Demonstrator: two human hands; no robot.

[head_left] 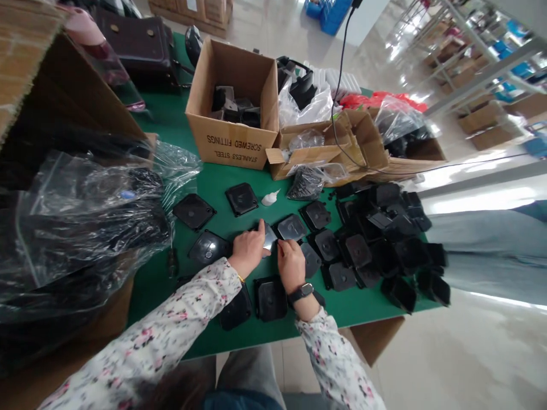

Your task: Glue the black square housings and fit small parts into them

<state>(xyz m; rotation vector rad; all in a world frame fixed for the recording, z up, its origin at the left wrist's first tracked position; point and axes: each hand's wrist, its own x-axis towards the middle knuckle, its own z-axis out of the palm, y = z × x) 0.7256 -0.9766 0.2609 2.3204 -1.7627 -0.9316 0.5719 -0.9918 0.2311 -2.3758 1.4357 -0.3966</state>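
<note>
My left hand (249,250) rests on a black square plastic cover with a shiny face (269,240), its index finger and thumb gripping the piece at far and near edges. At that cover's right edge is my right hand (291,263), fingertips pinched together; whatever is between them is hidden. Just beyond lies another glossy black cover (291,227). To the left sits a cover with a round shiny spot (209,248). A small white nozzle-tipped bottle (270,197) lies past my hands, beside a black cover (241,199). Nearer me is a black square housing (270,298).
Black housings (391,250) are heaped on the green table's (166,134) right side. Clear plastic bags (98,210) fill the left. A cardboard box (239,142), a bag of small dark parts (306,182) and a hanging cable (333,108) are at the back. A screwdriver (172,263) lies left.
</note>
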